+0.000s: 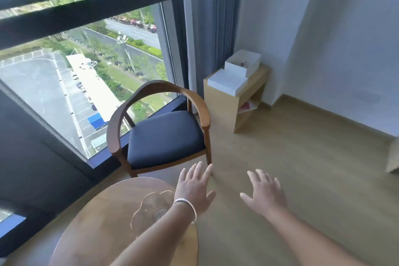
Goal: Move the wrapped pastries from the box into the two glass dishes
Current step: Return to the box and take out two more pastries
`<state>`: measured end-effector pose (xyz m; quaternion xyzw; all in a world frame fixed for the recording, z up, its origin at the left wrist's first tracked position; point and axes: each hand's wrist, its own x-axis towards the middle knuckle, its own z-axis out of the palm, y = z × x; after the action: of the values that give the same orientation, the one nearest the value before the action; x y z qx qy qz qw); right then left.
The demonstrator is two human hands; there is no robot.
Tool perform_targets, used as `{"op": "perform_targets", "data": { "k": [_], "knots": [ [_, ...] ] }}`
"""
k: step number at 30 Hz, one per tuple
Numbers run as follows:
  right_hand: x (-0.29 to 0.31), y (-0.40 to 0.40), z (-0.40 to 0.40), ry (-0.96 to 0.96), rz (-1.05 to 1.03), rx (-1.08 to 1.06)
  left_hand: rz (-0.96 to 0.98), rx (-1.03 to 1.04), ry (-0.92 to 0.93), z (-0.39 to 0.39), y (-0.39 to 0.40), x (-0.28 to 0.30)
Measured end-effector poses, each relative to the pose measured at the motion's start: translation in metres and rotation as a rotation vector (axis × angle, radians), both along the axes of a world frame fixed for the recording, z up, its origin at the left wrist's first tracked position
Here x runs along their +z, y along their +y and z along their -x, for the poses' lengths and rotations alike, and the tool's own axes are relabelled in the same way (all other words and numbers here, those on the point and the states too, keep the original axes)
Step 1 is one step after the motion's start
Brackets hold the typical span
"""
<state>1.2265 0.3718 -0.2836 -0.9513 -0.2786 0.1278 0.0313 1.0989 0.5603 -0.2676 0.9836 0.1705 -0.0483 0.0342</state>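
A white open box [243, 63] stands on a small wooden side table [220, 101] in the far corner; its contents are too small to make out. Its white lid [227, 81] lies beside it. One clear glass dish [151, 207] with a gold rim sits on the round wooden table [97, 222] just below me, partly hidden by my left forearm. My left hand [194, 188] is stretched out flat above the table's far edge, fingers apart, holding nothing. My right hand [264, 195] hovers over the floor, also spread and empty. A second dish is not visible.
A wooden armchair [164, 134] with a dark seat stands between the round table and the side table. A tall window [75, 60] fills the left. A blue-grey curtain [207, 17] hangs by the corner. Light wood floor [302, 168] spreads to the right.
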Motion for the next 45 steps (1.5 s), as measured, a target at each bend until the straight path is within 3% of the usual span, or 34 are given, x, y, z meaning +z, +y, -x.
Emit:
{"op": "perform_targets", "data": {
  "k": [9, 15, 22, 35, 45],
  "knots": [
    [0.022, -0.110, -0.061, -0.014, -0.036, -0.271, -0.021, -0.212, 0.000, -0.115, -0.068, 0.011],
    [0.035, -0.136, -0.099, -0.035, -0.045, -0.345, -0.020, -0.297, -0.041, -0.177, -0.091, 0.023],
    [0.035, -0.111, -0.179, -0.046, -0.055, -0.339, -0.013, -0.308, -0.053, -0.269, -0.069, 0.018],
    [0.037, -0.040, -0.408, -0.038, -0.005, -0.395, 0.005, -0.303, -0.051, -0.515, 0.025, -0.003],
    [0.033, -0.009, -0.516, -0.014, 0.006, -0.395, 0.058, -0.295, -0.038, -0.619, 0.058, -0.015]
  ]
}}
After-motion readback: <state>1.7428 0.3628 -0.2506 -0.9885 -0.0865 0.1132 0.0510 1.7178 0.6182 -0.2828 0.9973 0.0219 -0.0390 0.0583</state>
